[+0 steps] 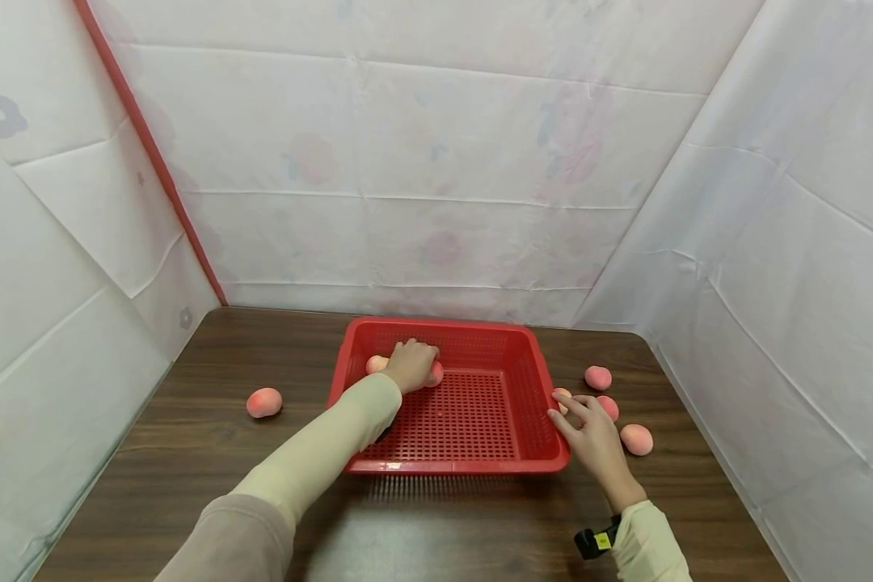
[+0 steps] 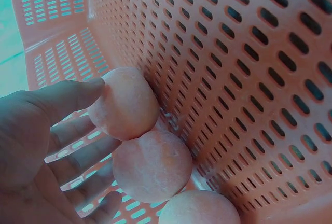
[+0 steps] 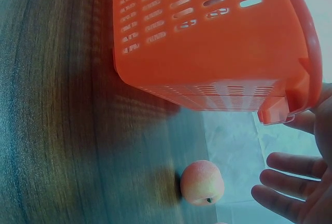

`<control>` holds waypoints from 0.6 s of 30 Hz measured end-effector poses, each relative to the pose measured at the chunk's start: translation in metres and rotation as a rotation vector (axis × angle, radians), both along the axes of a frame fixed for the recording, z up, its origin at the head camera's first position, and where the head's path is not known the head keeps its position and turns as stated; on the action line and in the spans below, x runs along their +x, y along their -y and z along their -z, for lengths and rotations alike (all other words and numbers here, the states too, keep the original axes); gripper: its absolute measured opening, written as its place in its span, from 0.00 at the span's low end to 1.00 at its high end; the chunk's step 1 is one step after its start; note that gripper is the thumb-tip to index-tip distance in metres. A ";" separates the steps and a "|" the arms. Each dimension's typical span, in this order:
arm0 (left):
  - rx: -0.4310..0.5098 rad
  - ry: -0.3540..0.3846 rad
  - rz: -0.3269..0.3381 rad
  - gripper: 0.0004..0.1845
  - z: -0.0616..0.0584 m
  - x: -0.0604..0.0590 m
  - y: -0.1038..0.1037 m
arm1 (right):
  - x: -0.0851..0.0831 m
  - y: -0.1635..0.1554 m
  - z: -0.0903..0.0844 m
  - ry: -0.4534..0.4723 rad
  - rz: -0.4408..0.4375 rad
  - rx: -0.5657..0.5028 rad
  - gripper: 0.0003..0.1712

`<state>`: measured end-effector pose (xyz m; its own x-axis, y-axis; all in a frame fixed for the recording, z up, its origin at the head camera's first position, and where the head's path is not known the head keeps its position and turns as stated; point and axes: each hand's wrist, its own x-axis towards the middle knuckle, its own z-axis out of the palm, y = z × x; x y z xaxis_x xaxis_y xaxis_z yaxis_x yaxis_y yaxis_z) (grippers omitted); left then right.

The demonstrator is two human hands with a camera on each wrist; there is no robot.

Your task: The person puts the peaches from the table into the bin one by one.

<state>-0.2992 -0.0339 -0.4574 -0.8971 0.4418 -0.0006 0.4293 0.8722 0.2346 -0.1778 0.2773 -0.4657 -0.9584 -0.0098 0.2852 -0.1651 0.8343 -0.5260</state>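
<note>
A red plastic basket with slotted walls stands on the table. Inside it, my left hand reaches to the far wall. Three peaches lie in a row along that wall in the left wrist view; my left hand holds the end peach between thumb and fingers. Beside it sit a second peach and a third peach. My right hand is at the basket's right rim, fingertips by a partly hidden peach. In the right wrist view, its fingers are extended and spread.
Right of the basket on the brown table lie a far peach, a peach partly behind the right hand and a nearer peach. Another peach lies to the left. White sheeting encloses the back and sides.
</note>
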 end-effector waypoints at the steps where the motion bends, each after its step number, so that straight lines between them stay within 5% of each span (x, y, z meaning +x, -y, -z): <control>1: 0.001 -0.002 0.001 0.18 -0.001 0.000 0.000 | 0.000 0.000 0.000 -0.003 -0.002 0.001 0.23; 18: 0.063 -0.012 -0.048 0.17 -0.019 0.003 0.007 | 0.000 -0.001 -0.001 -0.010 -0.010 0.014 0.24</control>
